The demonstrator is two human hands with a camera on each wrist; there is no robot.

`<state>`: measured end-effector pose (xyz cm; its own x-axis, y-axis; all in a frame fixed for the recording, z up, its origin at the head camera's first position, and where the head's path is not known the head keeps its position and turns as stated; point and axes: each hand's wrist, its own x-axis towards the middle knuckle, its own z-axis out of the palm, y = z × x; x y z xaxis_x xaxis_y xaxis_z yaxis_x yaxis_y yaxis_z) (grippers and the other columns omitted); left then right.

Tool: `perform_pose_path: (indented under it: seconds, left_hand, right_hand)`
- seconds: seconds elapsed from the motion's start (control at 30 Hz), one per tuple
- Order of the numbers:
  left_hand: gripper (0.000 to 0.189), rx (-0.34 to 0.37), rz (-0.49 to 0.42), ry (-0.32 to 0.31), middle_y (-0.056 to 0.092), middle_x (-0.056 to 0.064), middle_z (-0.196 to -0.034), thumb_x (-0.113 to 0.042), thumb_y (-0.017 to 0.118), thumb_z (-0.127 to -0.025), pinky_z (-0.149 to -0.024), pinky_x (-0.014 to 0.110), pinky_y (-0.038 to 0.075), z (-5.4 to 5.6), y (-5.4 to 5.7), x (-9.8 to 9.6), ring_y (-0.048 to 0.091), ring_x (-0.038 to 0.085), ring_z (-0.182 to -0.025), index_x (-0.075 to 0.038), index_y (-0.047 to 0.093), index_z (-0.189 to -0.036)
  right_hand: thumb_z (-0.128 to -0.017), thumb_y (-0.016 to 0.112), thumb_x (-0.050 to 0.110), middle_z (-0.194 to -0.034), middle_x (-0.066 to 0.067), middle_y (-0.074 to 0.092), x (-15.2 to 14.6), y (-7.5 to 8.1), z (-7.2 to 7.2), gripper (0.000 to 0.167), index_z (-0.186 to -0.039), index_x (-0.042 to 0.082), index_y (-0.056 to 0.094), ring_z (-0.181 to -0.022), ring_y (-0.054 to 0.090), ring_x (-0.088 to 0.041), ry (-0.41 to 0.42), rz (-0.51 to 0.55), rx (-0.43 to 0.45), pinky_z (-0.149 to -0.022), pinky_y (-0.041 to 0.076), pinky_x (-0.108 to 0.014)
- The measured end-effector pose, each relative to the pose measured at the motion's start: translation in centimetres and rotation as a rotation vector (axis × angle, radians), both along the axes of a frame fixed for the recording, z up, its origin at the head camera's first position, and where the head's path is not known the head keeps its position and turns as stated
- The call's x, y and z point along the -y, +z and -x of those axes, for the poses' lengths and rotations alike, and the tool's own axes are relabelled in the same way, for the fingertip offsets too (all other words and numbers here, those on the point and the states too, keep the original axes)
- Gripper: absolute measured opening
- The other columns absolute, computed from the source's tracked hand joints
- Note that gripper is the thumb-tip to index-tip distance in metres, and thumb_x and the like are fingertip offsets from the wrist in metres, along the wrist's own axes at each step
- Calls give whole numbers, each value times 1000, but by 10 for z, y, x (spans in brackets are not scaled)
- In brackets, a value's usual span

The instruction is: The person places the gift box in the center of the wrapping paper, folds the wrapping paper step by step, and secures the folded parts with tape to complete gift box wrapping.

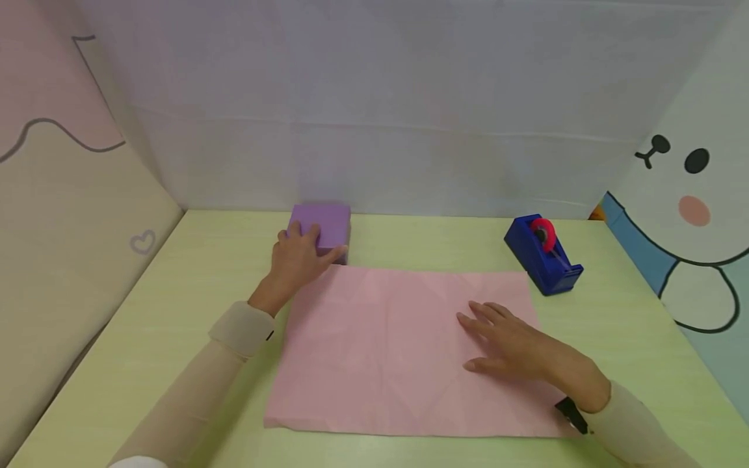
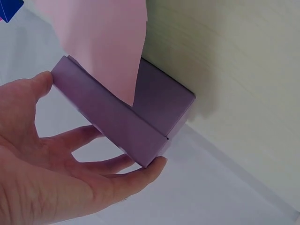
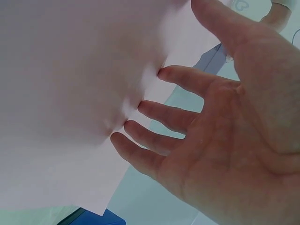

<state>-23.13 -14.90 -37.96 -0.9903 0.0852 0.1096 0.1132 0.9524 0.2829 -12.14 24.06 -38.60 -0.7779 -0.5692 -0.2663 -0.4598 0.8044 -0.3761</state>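
Observation:
A purple box [image 1: 328, 224] with a lid stands near the back wall, left of centre. My left hand [image 1: 297, 255] spans its top and grips it, thumb at one end of the lid and fingers across to the other, as the left wrist view shows with the box [image 2: 117, 115]. A pink sheet of paper [image 1: 374, 351] with faint creases lies flat on the table, its far left corner overlapping the box's front. My right hand [image 1: 506, 341] rests on the right part of the sheet, fingers spread; in the right wrist view the fingertips [image 3: 145, 107] touch the paper.
A blue tape dispenser [image 1: 541, 253] with a red-cored roll stands beyond the sheet's far right corner. A white sheet-covered wall [image 1: 398, 117] closes off the back. Printed side panels flank the pale yellow-green table [image 1: 228, 240] on the left and right.

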Motion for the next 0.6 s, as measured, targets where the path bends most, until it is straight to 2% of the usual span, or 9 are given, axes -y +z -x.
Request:
perform_pose_path:
  seconds: [0.13,0.37,0.6]
  left_hand:
    - [76,-6,-5,-7,46,34,-129,-60,63,-95,-91,63,50,0,0,-7,51,52,-111,1,52,-139]
    - [73,-23,-6,-28,48,33,-127,-60,65,-94,-89,61,50,0,-1,-19,52,51,-110,0,53,-134]
    - [73,-14,-5,-39,47,31,-130,-60,65,-94,-91,61,50,0,0,-30,52,51,-112,-2,54,-136]
  right_hand:
    - [-95,67,53,-164,-25,27,0,0,0,82,-158,7,40,-148,24,-51,-3,5,12,-110,30,-71]
    - [-96,68,50,-163,-25,30,0,-1,0,79,-157,7,42,-147,27,-50,28,-10,-41,-110,33,-68]
    - [-96,70,47,-161,-26,33,0,-1,-1,77,-155,6,44,-146,30,-51,39,-12,-75,-110,34,-68]
